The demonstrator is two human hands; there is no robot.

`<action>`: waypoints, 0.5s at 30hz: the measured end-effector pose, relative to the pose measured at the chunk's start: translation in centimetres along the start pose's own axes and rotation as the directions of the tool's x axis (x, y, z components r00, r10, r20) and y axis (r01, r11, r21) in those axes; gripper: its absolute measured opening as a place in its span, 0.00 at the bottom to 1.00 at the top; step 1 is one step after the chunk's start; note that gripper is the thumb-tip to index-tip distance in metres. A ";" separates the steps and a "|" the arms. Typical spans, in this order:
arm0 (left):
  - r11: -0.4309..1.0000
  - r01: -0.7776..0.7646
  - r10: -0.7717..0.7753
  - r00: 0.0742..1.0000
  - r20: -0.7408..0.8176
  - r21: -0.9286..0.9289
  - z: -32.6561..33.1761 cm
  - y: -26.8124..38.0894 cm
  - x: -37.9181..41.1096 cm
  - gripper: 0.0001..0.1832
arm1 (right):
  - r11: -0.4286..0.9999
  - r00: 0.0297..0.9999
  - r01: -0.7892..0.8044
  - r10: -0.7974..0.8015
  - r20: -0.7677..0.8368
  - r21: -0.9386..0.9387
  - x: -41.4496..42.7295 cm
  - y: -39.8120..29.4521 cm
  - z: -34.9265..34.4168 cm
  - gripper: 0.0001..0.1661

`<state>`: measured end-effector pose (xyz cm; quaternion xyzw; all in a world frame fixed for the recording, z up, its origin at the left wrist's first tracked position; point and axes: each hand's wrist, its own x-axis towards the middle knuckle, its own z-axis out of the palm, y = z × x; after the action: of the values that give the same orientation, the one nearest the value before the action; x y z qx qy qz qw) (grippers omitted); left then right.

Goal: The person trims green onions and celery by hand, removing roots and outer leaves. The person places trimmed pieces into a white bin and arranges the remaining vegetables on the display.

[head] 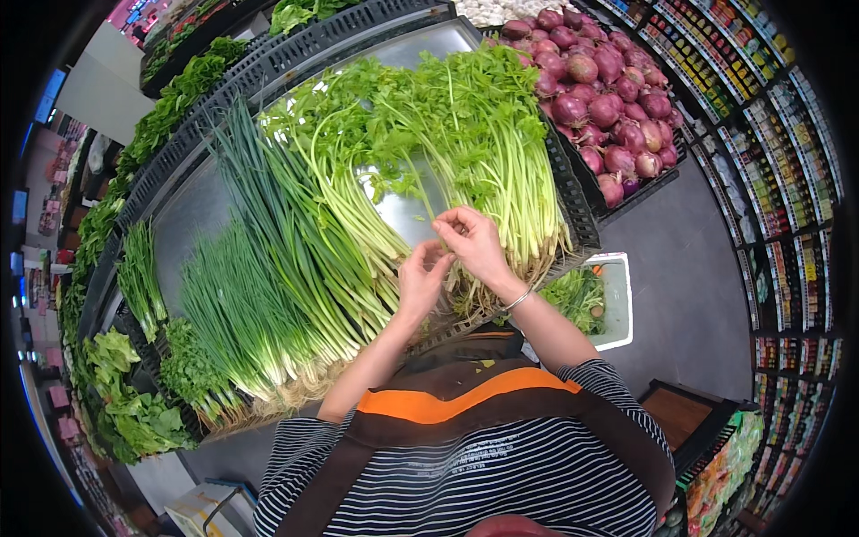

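Observation:
My left hand [423, 275] and my right hand [473, 241] meet above the front of a produce display, both pinching one thin celery stalk [424, 191] by its lower part. Its leafy top points away from me. To the right lies a thick row of leafy celery [527, 181] with roots towards me; another bunch of celery [349, 194] lies on the left. Beyond that are long green onions [295, 235] and finer, shorter green onions [235, 302] with white root ends. Bare metal tray [409, 218] shows between the celery rows.
Red onions [604, 101] fill a black crate at the upper right. Below the display's right corner, a white bin [619, 302] on the floor holds leafy scraps. Leafy greens [134, 416] and a small bunch of herbs [194, 369] lie at left. Stocked shelves [792, 201] curve along the right.

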<state>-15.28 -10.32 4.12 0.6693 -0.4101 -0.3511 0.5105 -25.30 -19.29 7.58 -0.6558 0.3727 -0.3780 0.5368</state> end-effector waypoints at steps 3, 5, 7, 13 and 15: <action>0.999 0.013 -0.013 1.000 -0.007 -0.042 -0.8 -1.7 -0.2 0.11 | 0.995 0.999 0.052 -0.051 0.013 -0.080 -0.5 -1.3 1.5 0.09; 0.996 0.052 -0.051 0.999 0.018 -0.066 -1.1 -2.3 -0.4 0.12 | 0.991 0.996 0.091 -0.089 0.027 -0.098 -0.8 -1.2 2.1 0.09; 0.991 0.028 -0.024 0.999 0.032 -0.130 -1.3 -1.1 -0.7 0.13 | 0.980 0.991 0.134 -0.130 0.034 -0.148 -1.0 -1.0 2.4 0.09; 0.943 0.216 -0.142 0.949 0.281 -0.254 -3.4 -2.3 -1.4 0.12 | 0.989 0.993 0.065 -0.051 0.106 -0.133 -1.0 -1.1 2.5 0.09; 0.920 0.270 -0.159 0.919 0.360 -0.283 -4.1 -2.1 -1.7 0.11 | 0.995 0.994 0.003 0.008 0.113 -0.097 -0.9 -0.9 2.4 0.09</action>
<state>-11.97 -6.86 3.14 0.5482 -0.3489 -0.5759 0.4962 -23.50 -17.39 8.02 -0.7012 0.3602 -0.3208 0.5250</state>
